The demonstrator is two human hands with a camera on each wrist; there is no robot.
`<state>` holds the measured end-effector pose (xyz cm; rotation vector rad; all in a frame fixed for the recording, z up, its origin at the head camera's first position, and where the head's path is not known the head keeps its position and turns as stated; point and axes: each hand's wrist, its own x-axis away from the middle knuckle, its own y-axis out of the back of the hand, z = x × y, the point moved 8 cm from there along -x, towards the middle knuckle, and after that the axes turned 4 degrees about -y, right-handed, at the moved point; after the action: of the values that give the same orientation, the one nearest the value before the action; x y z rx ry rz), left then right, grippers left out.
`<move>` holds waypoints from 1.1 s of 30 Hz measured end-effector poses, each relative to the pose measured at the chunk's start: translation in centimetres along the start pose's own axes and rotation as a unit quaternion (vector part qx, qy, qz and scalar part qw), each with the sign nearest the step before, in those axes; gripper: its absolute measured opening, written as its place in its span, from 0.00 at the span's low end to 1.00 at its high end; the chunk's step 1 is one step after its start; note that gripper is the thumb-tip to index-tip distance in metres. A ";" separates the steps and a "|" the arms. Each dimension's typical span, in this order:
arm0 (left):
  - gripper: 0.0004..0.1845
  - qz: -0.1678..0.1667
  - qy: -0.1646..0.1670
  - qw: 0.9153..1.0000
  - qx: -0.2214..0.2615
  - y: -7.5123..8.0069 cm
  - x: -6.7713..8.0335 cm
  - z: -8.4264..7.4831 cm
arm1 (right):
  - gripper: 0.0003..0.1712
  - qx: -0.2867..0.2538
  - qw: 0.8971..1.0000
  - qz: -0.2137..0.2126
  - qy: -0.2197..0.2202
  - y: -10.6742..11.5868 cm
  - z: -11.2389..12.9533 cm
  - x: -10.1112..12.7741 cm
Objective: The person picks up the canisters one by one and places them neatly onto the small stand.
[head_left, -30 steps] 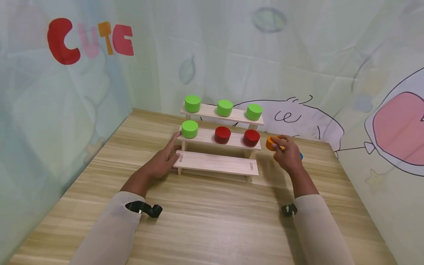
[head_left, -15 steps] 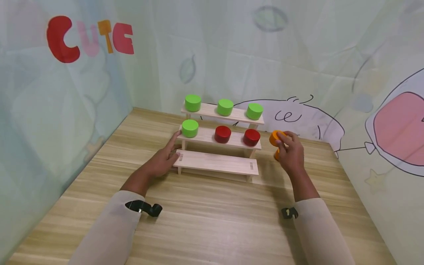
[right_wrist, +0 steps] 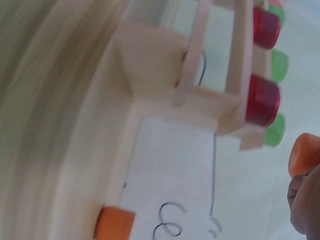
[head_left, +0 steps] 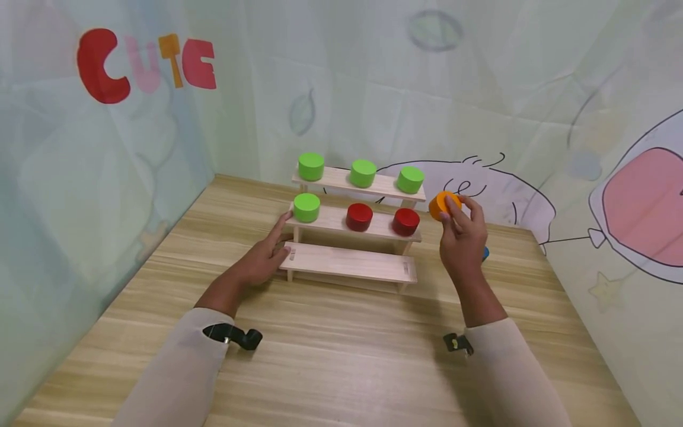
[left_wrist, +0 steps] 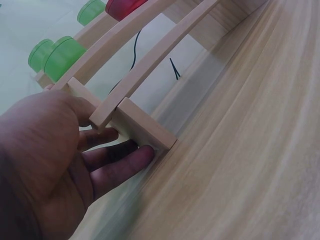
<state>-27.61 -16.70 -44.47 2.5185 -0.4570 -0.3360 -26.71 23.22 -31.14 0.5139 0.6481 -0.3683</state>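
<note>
Head view: An orange block (head_left: 437, 205) is pinched between thumb and fingers of the right hand (head_left: 463, 240), looking slightly tilted, just beyond the right end of the wooden rack (head_left: 347, 261). Green blocks (head_left: 363, 173) and red blocks (head_left: 359, 217) are borne on its upper two shelves. A blue piece (head_left: 485, 254) is mostly hidden behind the right hand.

Left wrist view: The end support is touched by extended fingers of the left hand (left_wrist: 50, 145); nothing is clasped, and the rack is judged to be steadied.

Right wrist view: The pinched block is seen apart from the rack; a second orange block (right_wrist: 115, 224) rests on the table (right_wrist: 45, 125).

Judgement: the carrying step is in hand. For the next move, a firm pinch, levelling and clearance from the neighbouring red block are called for.
</note>
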 end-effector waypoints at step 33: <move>0.41 0.001 0.017 0.999 0.027 -0.1 0.1 0.6 | 0.28 -0.198 0.975 0.092 -0.036 -8.7 9.6 3.4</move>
<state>-27.71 -16.93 -44.99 2.5717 -0.4610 -0.2826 -23.71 10.22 -29.74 0.1757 0.5808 -0.0772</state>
